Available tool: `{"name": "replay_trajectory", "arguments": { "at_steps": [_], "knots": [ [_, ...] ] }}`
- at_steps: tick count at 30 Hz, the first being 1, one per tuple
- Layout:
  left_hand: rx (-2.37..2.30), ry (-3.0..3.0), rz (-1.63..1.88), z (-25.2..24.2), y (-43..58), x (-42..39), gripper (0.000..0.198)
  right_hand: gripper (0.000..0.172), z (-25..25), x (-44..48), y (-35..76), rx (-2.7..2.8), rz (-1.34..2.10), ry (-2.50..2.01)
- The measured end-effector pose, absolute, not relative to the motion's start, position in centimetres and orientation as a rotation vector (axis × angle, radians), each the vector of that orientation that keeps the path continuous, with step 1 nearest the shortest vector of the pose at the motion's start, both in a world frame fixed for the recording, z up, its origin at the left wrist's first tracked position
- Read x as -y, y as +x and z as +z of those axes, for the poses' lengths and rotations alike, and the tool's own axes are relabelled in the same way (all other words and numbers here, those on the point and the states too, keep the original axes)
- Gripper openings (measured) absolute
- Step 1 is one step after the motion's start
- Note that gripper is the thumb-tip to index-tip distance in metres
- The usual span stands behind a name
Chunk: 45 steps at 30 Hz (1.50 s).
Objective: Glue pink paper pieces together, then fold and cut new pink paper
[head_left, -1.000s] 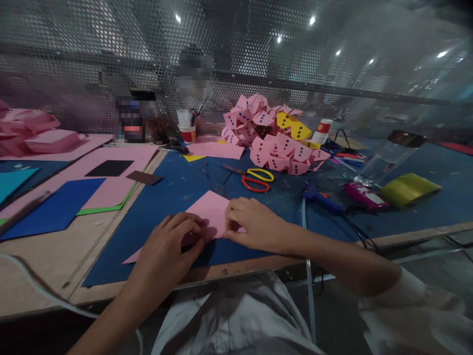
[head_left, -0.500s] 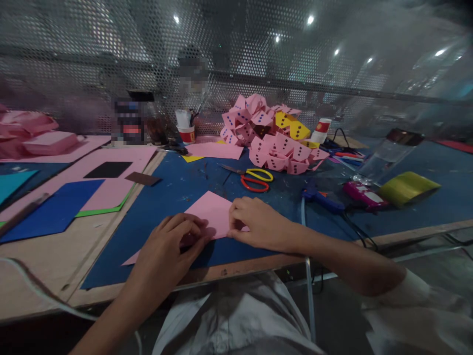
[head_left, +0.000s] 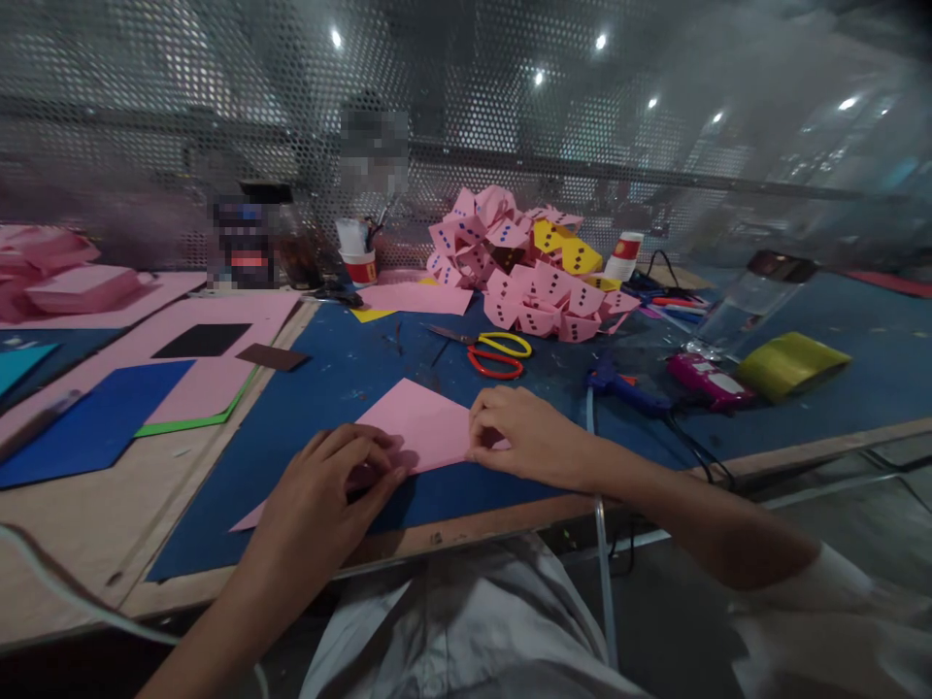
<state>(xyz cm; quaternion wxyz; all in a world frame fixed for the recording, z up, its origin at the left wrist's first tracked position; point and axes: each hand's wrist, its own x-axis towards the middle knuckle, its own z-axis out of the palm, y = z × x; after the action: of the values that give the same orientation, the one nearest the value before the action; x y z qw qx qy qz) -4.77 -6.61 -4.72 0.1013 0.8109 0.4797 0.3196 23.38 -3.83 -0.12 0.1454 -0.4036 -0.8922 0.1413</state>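
Note:
A pink sheet of paper (head_left: 422,424), which looks folded into a triangle, lies on the blue work surface in front of me. My left hand (head_left: 320,495) is closed on its lower edge, left of the middle, thumb against curled fingers. Farther right on the same edge, my right hand (head_left: 531,437) pinches the paper between thumb and fingers. Both hands cover parts of the sheet, though its left tip shows beyond my left wrist. Past the paper lie scissors (head_left: 520,347) with one yellow and one red handle, their blades pointing left. Neither hand touches them.
Folded pink pieces with dark dots (head_left: 546,301) are heaped at the back. On the right lie a blue glue gun (head_left: 637,393) with a cord, a magenta object (head_left: 706,381), a yellow rolled piece (head_left: 793,366) and a clear jar (head_left: 743,306). Blue sheets (head_left: 109,417) lie left.
My right hand has slid slightly right along the paper's lower edge, widening the gap between my hands. My left hand stays on the paper. The whole view has shifted a little.

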Motion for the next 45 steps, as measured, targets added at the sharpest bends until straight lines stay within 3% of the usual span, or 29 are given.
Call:
{"name": "replay_trajectory", "arguments": {
  "at_steps": [20, 45],
  "knots": [
    [-1.453, 2.364, 0.927, -4.7, -4.7, 6.5, 0.039, 0.006, 0.0, 4.5, 25.4, 2.497, 0.386, -1.254],
    [-1.435, 2.408, 0.937, -5.1, -5.1, 6.3, 0.043, 0.011, 0.2, 5.3, 29.3, 2.408, 0.324, -1.433]
  ]
}}
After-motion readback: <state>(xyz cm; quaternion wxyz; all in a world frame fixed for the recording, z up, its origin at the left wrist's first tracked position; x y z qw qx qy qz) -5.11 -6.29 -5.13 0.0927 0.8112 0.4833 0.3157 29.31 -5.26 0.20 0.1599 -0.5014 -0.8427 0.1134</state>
